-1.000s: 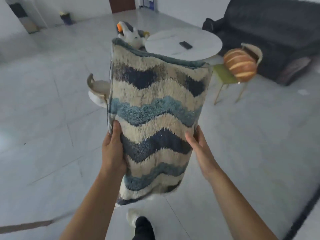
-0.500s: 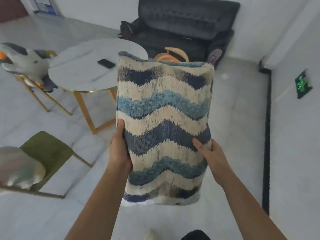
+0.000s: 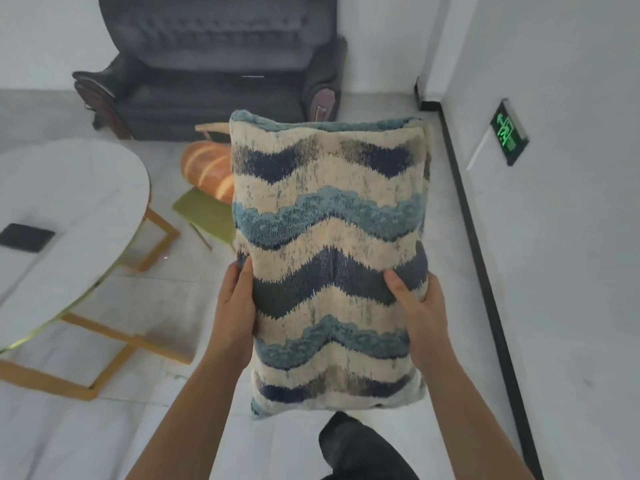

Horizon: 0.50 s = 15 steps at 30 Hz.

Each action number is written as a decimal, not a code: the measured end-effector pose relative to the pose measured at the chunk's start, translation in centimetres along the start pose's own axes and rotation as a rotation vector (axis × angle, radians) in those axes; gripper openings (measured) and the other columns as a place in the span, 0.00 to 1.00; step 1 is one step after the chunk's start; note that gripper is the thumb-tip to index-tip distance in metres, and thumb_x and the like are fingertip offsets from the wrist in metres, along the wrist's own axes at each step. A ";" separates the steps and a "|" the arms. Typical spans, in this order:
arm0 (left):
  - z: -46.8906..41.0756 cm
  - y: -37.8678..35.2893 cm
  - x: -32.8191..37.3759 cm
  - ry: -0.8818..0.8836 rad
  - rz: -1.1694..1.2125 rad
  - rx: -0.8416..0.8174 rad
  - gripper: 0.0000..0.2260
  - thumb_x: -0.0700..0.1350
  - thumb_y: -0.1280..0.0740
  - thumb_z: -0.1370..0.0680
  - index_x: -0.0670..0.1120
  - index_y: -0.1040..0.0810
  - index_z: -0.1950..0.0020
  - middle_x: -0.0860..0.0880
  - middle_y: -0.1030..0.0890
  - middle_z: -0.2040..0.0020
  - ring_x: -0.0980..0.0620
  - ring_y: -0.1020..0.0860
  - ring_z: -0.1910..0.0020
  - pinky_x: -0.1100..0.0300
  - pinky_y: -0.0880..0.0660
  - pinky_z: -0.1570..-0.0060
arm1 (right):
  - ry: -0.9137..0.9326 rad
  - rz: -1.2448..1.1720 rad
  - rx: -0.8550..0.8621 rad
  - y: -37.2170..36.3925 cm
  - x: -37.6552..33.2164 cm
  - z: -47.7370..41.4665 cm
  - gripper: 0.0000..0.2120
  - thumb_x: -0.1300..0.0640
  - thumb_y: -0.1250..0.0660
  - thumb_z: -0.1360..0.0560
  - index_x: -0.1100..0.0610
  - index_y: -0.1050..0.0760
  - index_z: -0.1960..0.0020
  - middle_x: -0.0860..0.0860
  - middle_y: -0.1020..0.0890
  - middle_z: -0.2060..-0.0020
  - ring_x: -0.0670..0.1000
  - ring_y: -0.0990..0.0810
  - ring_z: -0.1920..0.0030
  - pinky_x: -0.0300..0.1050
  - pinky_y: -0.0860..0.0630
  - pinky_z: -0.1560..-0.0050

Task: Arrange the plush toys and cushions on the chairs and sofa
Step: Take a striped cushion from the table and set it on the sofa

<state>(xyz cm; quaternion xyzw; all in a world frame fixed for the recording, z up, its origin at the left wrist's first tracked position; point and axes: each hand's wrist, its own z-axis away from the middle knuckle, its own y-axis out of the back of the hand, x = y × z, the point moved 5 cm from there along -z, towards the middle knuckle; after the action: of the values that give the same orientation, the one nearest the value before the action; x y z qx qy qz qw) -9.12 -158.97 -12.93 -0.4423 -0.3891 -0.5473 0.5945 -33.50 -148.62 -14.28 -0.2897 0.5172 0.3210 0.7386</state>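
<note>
A patterned cushion (image 3: 329, 258), banded in cream, teal and navy zigzags, is held upright in the air in front of the person. The left hand (image 3: 235, 306) grips its left edge and the right hand (image 3: 419, 317) clasps its right edge, thumb pressed on the front. Beyond it stands a dark sofa (image 3: 214, 64) against the wall. Between the person and the sofa is a green chair (image 3: 204, 211) carrying an orange striped plush toy (image 3: 207, 168) (the cushion hides the right part of both). To the left is a round white counter (image 3: 69, 202) on yellow legs with a flat black device (image 3: 26, 237) lying on it, and a green lit sign (image 3: 509, 133) is low on the right wall. Compared with half a second ago, the sofa looms larger and nearer, the counter has slid leftward, and the goose toy and second chair have left the view; the grip is unchanged. Counted: one cushion, one sofa, one chair, one plush toy, one counter, two hands.
</note>
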 end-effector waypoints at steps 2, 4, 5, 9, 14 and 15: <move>-4.9 -1.1 2.3 -0.019 -0.001 0.030 0.10 0.53 0.41 0.14 0.61 0.21 0.41 0.65 0.16 0.46 0.67 0.18 0.46 0.61 0.23 0.45 | 0.028 0.035 -0.018 -2.2 -2.6 -5.3 0.18 0.49 0.24 0.26 0.44 0.27 0.40 0.41 0.16 0.47 0.42 0.15 0.49 0.52 0.17 0.41; -9.5 -1.8 4.4 -0.023 0.005 0.054 0.14 0.56 0.41 0.15 0.59 0.22 0.32 0.60 0.18 0.35 0.59 0.22 0.34 0.55 0.26 0.35 | 0.063 0.070 -0.048 -4.7 -5.3 -10.1 0.17 0.49 0.24 0.26 0.43 0.27 0.41 0.40 0.17 0.47 0.40 0.15 0.50 0.46 0.16 0.45; -11.5 -2.1 5.2 -0.031 0.016 0.058 0.16 0.58 0.40 0.16 0.58 0.23 0.29 0.57 0.20 0.32 0.55 0.23 0.31 0.50 0.27 0.31 | 0.078 0.092 -0.064 -5.8 -6.4 -12.2 0.18 0.48 0.24 0.26 0.44 0.28 0.40 0.40 0.17 0.47 0.39 0.15 0.50 0.43 0.17 0.47; -20.0 -3.9 6.6 -0.032 0.073 0.106 0.24 0.66 0.39 0.21 0.60 0.24 0.29 0.54 0.20 0.31 0.50 0.23 0.31 0.42 0.28 0.29 | 0.136 0.201 -0.127 -10.4 -9.2 -21.3 0.23 0.49 0.26 0.24 0.49 0.30 0.33 0.42 0.18 0.44 0.35 0.17 0.49 0.36 0.17 0.50; -33.6 -7.2 7.1 -0.019 0.068 0.176 0.28 0.73 0.39 0.24 0.64 0.27 0.27 0.57 0.23 0.28 0.51 0.25 0.29 0.42 0.29 0.29 | 0.165 0.275 -0.182 -17.2 -10.6 -35.8 0.25 0.49 0.27 0.23 0.51 0.32 0.29 0.41 0.19 0.41 0.32 0.18 0.49 0.28 0.21 0.54; -36.6 -8.0 7.5 -0.006 0.072 0.186 0.30 0.75 0.39 0.26 0.65 0.27 0.27 0.57 0.24 0.27 0.51 0.26 0.28 0.42 0.30 0.28 | 0.164 0.279 -0.181 -18.5 -11.1 -38.7 0.25 0.49 0.27 0.23 0.51 0.32 0.29 0.41 0.19 0.41 0.31 0.18 0.49 0.28 0.21 0.55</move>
<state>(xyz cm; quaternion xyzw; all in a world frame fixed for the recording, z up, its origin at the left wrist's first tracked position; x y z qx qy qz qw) -17.09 -196.14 -16.27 -0.4006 -0.4240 -0.4854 0.6512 -44.41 -191.60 -13.42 -0.3056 0.5799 0.4410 0.6131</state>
